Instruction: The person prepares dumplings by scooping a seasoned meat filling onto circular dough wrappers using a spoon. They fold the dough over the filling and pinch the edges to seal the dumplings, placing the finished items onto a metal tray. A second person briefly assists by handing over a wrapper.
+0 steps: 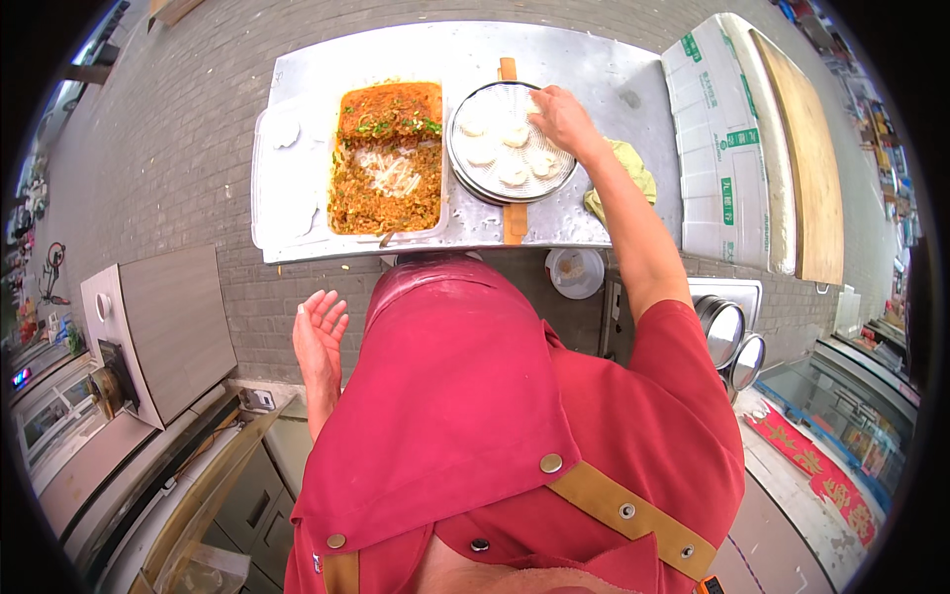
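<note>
My right hand reaches over the far right rim of a round steamer, its fingertips at a pale dumpling or bun that they partly hide. Whether they pinch it is unclear. Several more white buns sit apart on the perforated white liner. Off the table's near left side, my left hand hangs in the air, holding nothing, fingers apart. A plastic tub of reddish-brown filling stands just left of the steamer, with chopped greens and pale strips on top. A utensil handle shows at its near edge.
Left of the tub lies a translucent lid or tray with white pieces on it. A yellow-green cloth is by my right forearm. A foam box borders the metal table on the right. Below stands a white bucket.
</note>
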Demonstrator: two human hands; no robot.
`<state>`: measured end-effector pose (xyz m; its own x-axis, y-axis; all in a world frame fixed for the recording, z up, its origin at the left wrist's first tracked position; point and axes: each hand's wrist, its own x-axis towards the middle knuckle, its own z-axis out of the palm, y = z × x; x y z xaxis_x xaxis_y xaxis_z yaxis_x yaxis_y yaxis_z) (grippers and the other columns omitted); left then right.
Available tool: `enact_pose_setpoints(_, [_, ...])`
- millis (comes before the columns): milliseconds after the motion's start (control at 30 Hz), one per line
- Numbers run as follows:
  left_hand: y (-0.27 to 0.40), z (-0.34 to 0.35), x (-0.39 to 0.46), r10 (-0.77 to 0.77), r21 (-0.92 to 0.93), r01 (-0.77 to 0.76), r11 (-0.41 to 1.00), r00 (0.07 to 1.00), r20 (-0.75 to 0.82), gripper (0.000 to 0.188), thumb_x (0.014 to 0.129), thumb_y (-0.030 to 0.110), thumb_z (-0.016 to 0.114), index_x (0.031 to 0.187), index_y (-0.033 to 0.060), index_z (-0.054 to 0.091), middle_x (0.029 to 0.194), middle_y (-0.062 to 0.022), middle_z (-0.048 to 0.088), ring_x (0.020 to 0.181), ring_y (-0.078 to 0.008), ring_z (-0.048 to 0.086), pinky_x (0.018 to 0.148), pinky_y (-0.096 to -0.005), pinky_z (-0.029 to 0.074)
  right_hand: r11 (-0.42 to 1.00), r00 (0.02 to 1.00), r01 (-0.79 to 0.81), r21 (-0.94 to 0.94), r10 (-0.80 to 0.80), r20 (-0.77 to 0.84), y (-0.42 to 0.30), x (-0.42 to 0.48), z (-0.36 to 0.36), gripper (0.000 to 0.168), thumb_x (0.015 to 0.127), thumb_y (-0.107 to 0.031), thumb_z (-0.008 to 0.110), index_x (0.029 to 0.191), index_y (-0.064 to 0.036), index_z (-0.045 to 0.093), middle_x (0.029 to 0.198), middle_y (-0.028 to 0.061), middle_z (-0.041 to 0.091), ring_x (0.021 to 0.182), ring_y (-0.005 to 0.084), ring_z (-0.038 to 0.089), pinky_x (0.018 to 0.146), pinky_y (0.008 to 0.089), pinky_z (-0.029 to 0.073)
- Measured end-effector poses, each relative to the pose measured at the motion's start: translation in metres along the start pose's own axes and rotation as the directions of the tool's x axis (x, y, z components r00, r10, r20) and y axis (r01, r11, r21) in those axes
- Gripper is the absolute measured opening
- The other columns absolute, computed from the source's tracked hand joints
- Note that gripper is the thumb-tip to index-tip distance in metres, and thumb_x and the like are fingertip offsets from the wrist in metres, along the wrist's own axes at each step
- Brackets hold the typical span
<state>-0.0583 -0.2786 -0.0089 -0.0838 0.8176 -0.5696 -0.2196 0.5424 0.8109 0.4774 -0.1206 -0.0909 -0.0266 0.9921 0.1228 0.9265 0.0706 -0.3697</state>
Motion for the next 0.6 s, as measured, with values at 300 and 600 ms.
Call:
enact_pose_setpoints(300, [0.009,0.000,0.007,-0.020,0.036,0.023,0.999,0.996,-0.089,0.051,0.111,0.040,0.042,0.138,-0.0019,0.053,0.131,-0.0175,0.065,0.113,-0.0247,0.067,0.096,-0.0378,0.055,1.000,0.997,-0.018,-0.025,0.020,0.076,-0.003,0.014,0.010,0.046,0.087,-0.016,0.071,0.128,0.002,0.063,0.120,0.0228,0.066,0.115,0.0411,0.061,0.103,0.0474,0.050])
enact_pose_setpoints(600, [0.051,-0.055,0.143,0.251,0.424,-0.188,0.886,0.963,-0.097,0.038,0.107,0.024,0.055,0.133,-0.0033,0.059,0.128,-0.0170,0.067,0.114,-0.0232,0.068,0.093,-0.0355,0.056,0.999,0.999,-0.008,-0.040,0.010,0.053,-0.007,0.005,0.000,0.048,0.088,-0.012,0.074,0.133,0.000,0.061,0.127,0.0225,0.064,0.115,0.0410,0.062,0.099,0.0457,0.051])
